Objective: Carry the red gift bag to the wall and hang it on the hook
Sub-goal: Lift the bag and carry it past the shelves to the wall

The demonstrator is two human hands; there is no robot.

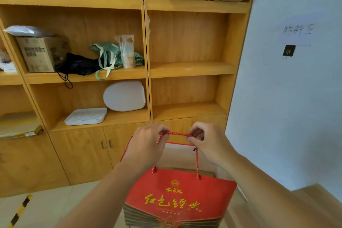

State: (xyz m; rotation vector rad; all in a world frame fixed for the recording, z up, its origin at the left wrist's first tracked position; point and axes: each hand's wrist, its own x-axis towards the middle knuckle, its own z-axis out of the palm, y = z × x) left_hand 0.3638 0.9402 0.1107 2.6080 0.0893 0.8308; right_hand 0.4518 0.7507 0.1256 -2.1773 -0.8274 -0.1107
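The red gift bag [177, 196] with gold lettering hangs low in the middle of the head view, its mouth open. Its red twisted cord handles [178, 133] are stretched taut between my two hands. My left hand [148, 144] pinches the cords at their left end and my right hand [207, 140] pinches them at the right end. The hook [288, 51], a small metal hook on a black square pad, is on the pale wall up to the right, well above and apart from the bag, under a paper label [297, 32].
A wooden shelf unit [148, 72] fills the wall ahead, holding a cardboard box [41, 53], cloth and plastic bags, a white lid and a white tray. Cupboard doors [88, 152] sit below. A wooden surface [318, 201] juts in at lower right; yellow-black tape [20, 211] marks the floor.
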